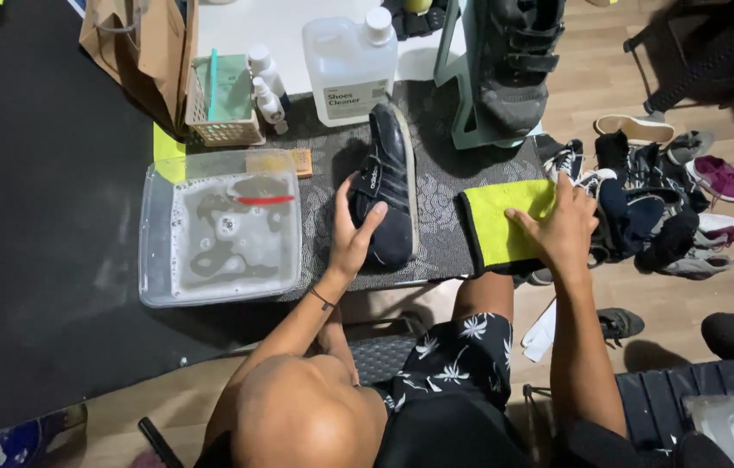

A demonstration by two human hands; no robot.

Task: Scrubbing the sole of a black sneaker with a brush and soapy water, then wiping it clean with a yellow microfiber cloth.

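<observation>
The left hand (pixel 351 236) is wrapping its fingers (pixel 373 217) around a black sneaker (pixel 387 195), which is lying on its side on the patterned mat (pixel 440 230) at the desk's centre. At three o'clock from the shoe, the right hand (pixel 562 227) is pressing flat, fingers spread wide, on a folded yellow cloth (pixel 499 221). At nine o'clock a clear tub of soapy water (pixel 221 227) is sitting. At twelve o'clock a large white cleaner jug (pixel 349 65) is standing.

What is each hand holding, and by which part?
The left hand grips the black shoe around its toe end. The right hand rests flat on the yellow cloth, not gripping it.
</observation>
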